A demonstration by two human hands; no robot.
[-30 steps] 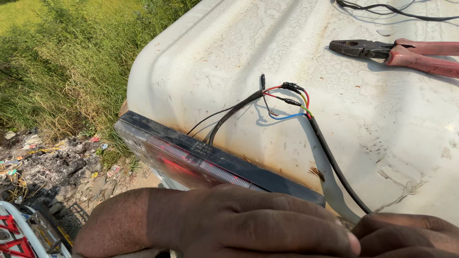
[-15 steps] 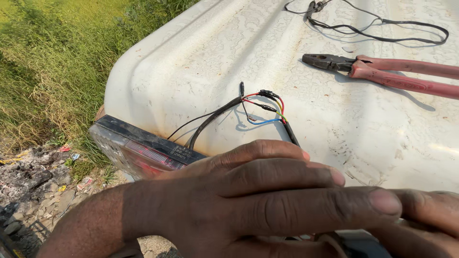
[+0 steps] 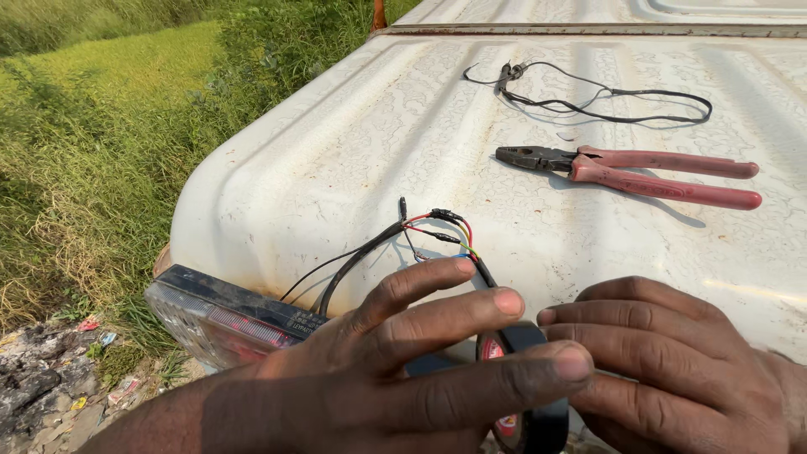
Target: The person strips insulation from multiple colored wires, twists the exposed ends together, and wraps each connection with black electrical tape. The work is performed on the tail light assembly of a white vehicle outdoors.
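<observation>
My left hand (image 3: 403,361) and my right hand (image 3: 672,361) meet at the bottom of the view around a roll of black tape (image 3: 525,387), fingers wrapped on it. Just above my fingers lies a bundle of black, red and yellow wires (image 3: 420,235) that runs from a tail lamp unit (image 3: 227,315) with a red and clear lens. All of it rests on a white, scuffed vehicle panel (image 3: 353,151).
Pliers with red handles (image 3: 630,172) lie on the panel at the upper right. A loose black cable (image 3: 605,101) lies beyond them. Green grass and brush (image 3: 92,134) fill the left; rubble and litter (image 3: 50,378) lie at the lower left.
Both hands have come up into view and closed around the tape roll. The view has tilted up, so the pliers and cable sit lower in the frame.
</observation>
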